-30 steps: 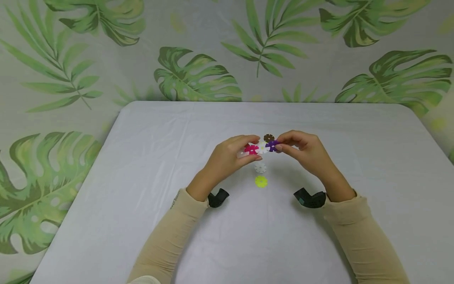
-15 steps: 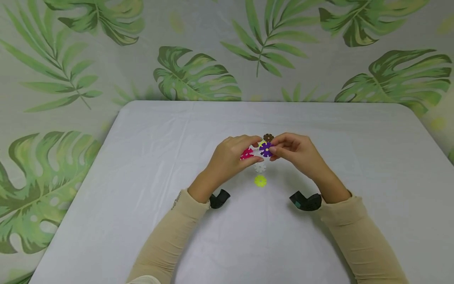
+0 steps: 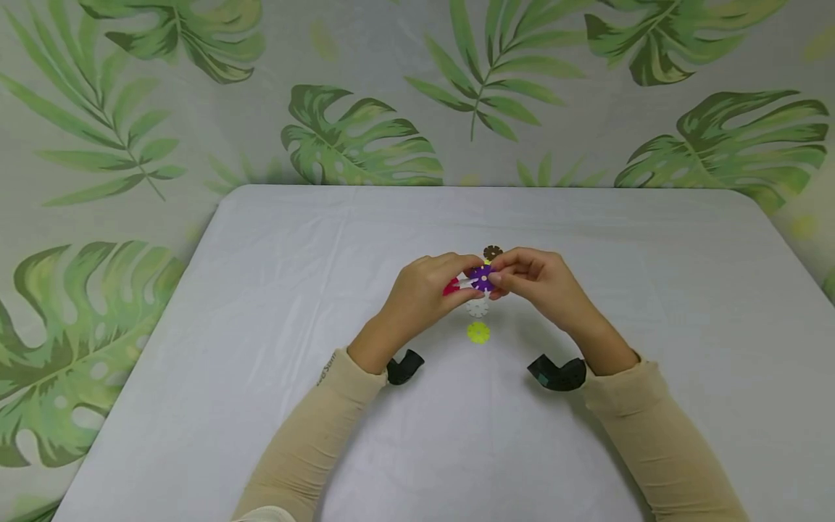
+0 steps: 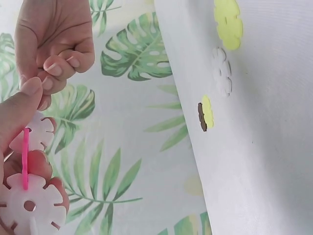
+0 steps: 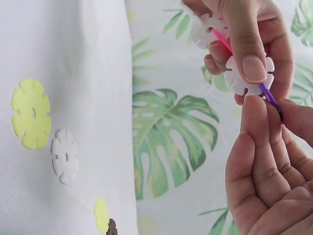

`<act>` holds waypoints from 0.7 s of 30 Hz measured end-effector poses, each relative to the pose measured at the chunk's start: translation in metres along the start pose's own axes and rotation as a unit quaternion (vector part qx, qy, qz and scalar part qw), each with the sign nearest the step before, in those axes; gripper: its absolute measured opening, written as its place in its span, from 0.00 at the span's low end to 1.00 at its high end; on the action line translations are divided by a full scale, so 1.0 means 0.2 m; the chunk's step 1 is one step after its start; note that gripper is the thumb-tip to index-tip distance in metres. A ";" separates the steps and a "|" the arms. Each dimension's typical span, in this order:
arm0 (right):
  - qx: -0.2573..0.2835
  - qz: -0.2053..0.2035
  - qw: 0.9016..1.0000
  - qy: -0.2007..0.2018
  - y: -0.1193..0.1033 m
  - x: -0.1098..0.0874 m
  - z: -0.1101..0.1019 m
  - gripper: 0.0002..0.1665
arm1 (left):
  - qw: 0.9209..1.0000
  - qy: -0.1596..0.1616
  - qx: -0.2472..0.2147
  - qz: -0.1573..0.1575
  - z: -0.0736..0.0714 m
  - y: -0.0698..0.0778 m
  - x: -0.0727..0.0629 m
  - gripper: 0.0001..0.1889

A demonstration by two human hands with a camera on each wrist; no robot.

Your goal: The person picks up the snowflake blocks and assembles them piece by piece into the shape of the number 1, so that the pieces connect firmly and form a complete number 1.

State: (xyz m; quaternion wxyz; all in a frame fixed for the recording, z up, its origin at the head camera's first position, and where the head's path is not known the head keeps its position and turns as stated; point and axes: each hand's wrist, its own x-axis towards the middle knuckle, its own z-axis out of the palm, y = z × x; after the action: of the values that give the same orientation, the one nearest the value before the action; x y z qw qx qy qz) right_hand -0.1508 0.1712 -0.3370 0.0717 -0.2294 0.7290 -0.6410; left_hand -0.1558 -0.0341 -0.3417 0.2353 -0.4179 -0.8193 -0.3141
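My left hand [image 3: 430, 286] holds a short chain of slotted plastic discs between thumb and fingers. In the left wrist view, a pink disc [image 4: 25, 161], seen edge-on, joins one white disc [image 4: 49, 203] to another white disc [image 4: 43, 131]. With thumb and fingertips my right hand [image 3: 541, 286] pinches a purple disc [image 3: 483, 278]. The right wrist view shows the purple disc's edge right at the rim of the nearer white disc [image 5: 235, 77], beside the left thumb. Both hands are raised over the table, fingertips close together.
On the white-covered table [image 3: 417, 449] lie a yellow disc [image 3: 478, 333], a white disc [image 3: 478, 310], a brown disc [image 3: 489, 251] and another yellow disc [image 5: 101, 214] beside it. A leaf-patterned cloth [image 3: 365, 138] stands behind the table's far edge.
My right hand has moved left with the purple disc, bringing it to the chain in my left hand. The purple disc has turned to face the head camera. The left hand has barely moved.
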 end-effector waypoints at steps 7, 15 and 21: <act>-0.040 -0.032 0.999 -0.005 -0.01 -0.01 -0.03 0.12 | 1.000 0.004 -0.015 -0.009 0.00 -0.01 0.00 0.16; -0.150 -0.016 0.988 0.014 -0.01 -0.05 -0.05 0.17 | 0.999 0.006 -0.018 -0.027 -0.04 -0.03 0.00 0.17; -0.177 -0.001 0.984 0.001 0.04 -0.09 -0.05 0.19 | 0.999 0.016 -0.017 -0.037 -0.06 -0.05 -0.01 0.18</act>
State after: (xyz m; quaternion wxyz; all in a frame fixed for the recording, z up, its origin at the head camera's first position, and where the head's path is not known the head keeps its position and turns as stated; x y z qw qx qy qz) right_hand -0.1405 0.1894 -0.3472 0.0284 -0.2381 0.8310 -0.5019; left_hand -0.1615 -0.0476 -0.3370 0.2295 -0.3862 -0.8249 -0.3432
